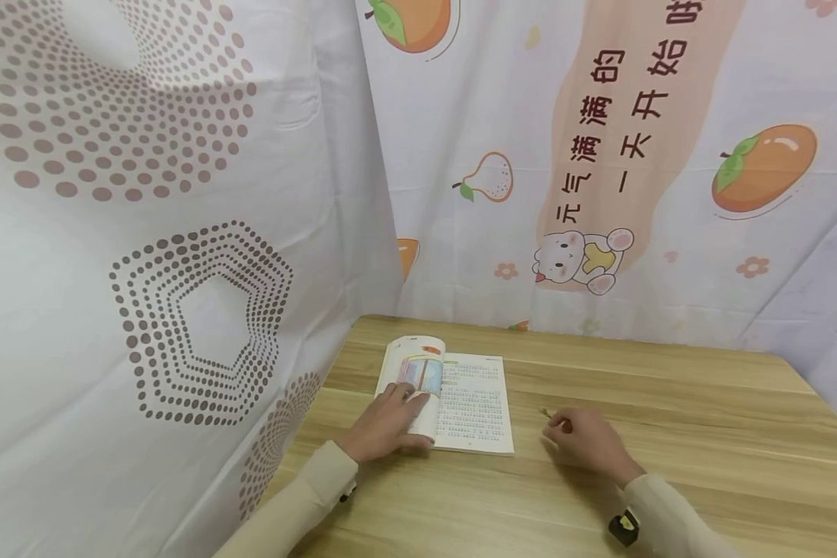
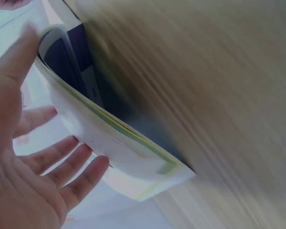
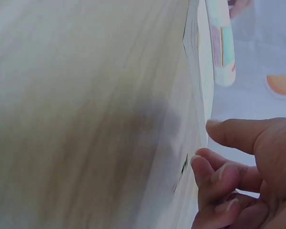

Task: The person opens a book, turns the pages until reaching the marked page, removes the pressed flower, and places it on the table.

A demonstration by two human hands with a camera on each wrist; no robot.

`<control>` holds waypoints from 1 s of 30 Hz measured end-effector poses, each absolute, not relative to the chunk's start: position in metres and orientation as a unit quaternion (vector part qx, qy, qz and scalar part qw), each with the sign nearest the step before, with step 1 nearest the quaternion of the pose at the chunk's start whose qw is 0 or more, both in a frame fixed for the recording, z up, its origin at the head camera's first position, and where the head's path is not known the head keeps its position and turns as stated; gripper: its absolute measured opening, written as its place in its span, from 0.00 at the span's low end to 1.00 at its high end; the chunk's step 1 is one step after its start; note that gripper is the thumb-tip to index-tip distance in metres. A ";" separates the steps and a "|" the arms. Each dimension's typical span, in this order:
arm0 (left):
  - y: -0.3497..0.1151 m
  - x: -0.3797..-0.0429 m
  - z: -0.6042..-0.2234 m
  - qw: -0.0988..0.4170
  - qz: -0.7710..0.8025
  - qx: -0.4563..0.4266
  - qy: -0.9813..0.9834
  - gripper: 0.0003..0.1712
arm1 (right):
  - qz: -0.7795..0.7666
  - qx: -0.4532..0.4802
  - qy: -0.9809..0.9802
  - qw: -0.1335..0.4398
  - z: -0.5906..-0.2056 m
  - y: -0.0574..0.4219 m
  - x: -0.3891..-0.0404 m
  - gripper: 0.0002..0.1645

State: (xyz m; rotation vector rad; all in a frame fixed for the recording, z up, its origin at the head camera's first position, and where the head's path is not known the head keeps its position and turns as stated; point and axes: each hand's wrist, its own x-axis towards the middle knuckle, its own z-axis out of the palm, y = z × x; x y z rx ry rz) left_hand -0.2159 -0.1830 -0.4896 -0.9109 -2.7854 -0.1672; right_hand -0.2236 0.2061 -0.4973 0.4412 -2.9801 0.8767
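Note:
An open book (image 1: pixel 476 407) lies on the table, its left pages (image 1: pixel 425 420) bowed up and showing a coloured picture, its right page printed with text. My left hand (image 1: pixel 388 425) rests on the bowed left pages. In the left wrist view the fingers (image 2: pixel 88 179) are spread and nearly straight against the page, the thumb near its edge. Right of the book, my right hand (image 1: pixel 589 440) hovers low over the table with loosely curled fingers, the thumb apart from them and nothing between. Just past its fingertips is a small thin greenish piece (image 1: pixel 546 413), dark in the right wrist view.
The wood-grain table (image 1: pixel 669 395) stands against hanging cloth printed with fruit (image 1: pixel 763 168) and writing at the back. Another white cloth (image 1: pixel 216 318) with brown dots hangs along the left edge. A small dark device (image 1: pixel 624 527) sits on the right wrist.

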 end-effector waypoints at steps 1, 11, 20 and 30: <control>-0.184 -0.215 -0.489 0.100 -0.057 -0.306 -0.945 0.51 | 0.278 0.146 -0.949 0.001 -0.498 0.203 -0.223 0.09; -0.198 -0.212 -0.490 0.122 -0.053 -0.260 -0.956 0.49 | 0.278 0.202 -0.939 -0.002 -0.500 0.177 -0.209 0.17; -0.206 -0.208 -0.492 0.088 -0.140 -0.180 -0.970 0.57 | 0.273 0.246 -0.930 -0.007 -0.504 0.165 -0.205 0.27; -0.214 -0.214 -0.494 0.144 -0.165 -0.242 -0.945 0.53 | 0.251 0.237 -0.939 0.007 -0.508 0.156 -0.204 0.20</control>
